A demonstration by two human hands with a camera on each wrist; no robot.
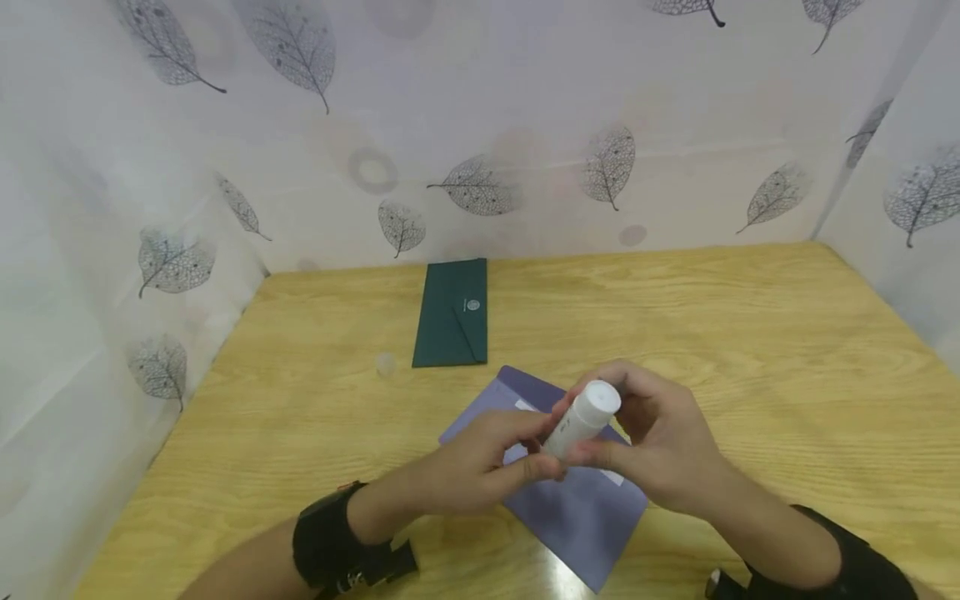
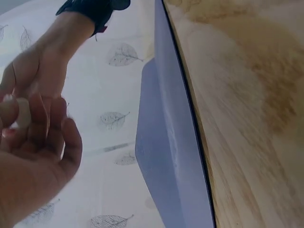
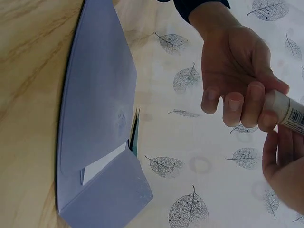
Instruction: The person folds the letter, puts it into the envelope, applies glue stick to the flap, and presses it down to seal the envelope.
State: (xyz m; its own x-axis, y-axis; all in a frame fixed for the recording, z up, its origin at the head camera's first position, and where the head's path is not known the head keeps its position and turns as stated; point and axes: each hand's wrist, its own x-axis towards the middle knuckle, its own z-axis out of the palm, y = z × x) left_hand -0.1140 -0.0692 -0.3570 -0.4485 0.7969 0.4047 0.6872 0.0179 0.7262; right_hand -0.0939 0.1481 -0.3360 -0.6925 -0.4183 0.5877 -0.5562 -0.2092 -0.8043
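Both hands are on a white glue stick (image 1: 574, 428), raised over a purple envelope (image 1: 576, 521) and tilted, with its pale cap end up. My left hand (image 1: 480, 467) pinches its lower end between thumb and fingers. From the other side, my right hand (image 1: 663, 442) grips its body. A printed barcode shows on the glue stick (image 3: 295, 118) in the right wrist view. Beneath the hands, the envelope lies with its flap (image 3: 111, 197) folded out, and a white paper (image 3: 105, 164) shows at its mouth.
A dark green envelope (image 1: 450, 321) lies at the back of the wooden table (image 1: 300, 400). A small round translucent spot (image 1: 386, 364) is left of it. Leaf-printed sheeting (image 1: 525, 100) stands behind the table and along both sides.
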